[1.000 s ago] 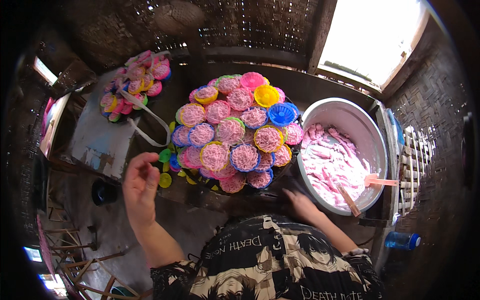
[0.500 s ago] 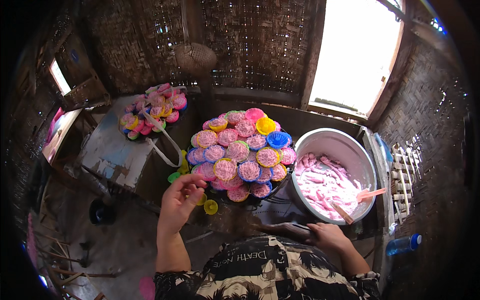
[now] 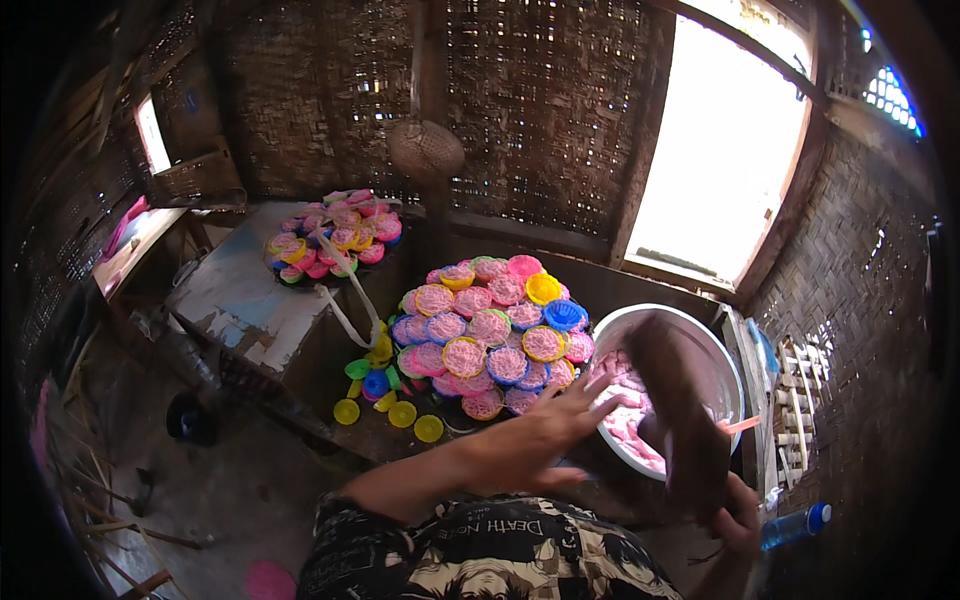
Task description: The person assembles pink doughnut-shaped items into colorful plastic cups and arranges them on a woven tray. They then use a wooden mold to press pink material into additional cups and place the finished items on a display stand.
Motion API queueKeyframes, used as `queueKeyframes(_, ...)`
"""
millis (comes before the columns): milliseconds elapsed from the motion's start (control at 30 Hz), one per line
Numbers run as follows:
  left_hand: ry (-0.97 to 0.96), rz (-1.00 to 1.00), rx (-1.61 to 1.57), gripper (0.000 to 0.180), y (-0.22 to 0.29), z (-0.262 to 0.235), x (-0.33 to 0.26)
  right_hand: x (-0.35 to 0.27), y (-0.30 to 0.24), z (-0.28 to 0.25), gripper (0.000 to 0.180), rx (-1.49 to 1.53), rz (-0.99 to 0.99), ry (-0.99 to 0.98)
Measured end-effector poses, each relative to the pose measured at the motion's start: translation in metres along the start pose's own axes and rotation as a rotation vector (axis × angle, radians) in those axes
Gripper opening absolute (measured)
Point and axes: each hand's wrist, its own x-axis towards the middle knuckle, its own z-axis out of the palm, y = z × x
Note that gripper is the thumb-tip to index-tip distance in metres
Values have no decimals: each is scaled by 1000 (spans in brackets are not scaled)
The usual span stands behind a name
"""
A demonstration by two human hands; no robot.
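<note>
On head cam, R hand (image 3: 738,517)'s wrapped round a blurred dk-brown tool (image 3: 688,425) that blocks part of the grey basin (image 3: 724,350) w/ pink dough (image 3: 622,400), while L hand (image 3: 548,430), fingers spread wide, hovers nr heaped pink-filled cups (image 3: 488,328).

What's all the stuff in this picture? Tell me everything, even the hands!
Big pile: 1, many-coloured cups, mostly filled pink, centre
Small pile: 1, many-coloured cups, on the bench
Loose cups: several, yellow, green, blue, left of big pile
Tub: 1, pale grey, right of big pile
Mix: 1 batch, pink, in tub
Spatula: 1, orange, tub's right rim
Dark thing: 1, brown, blurred, in right hand
Bottle: 1, blue, lower right
Rack: 1, pale, right of tub
Bench: 1, worn grey-blue, left
Bucket: 1, black, lower left
Woven dome: 1, brown, back wall
Window: 1 big, bright white, upper right
Shirt: 1, black and cream, bottom
Left hand: 1, bare, near tub
Right hand: 1, bare, holding dark thing
</note>
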Motion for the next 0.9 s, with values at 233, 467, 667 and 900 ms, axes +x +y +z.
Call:
queueKeyframes(233,643,49,310,19,1,31,80,71,5,45,44,-354,-279,120)
queueKeyframes(467,437,158,322,11,20,55,90,100,-43,54,57,-1061,-760,547)
queueKeyframes(667,319,135,307,12,15,29,68,74,-78,64,52,-1093,-1209,-83)
queueKeyframes(900,364,221,382,10,21,20,52,52,-62,26,63,-504,-696,-21)
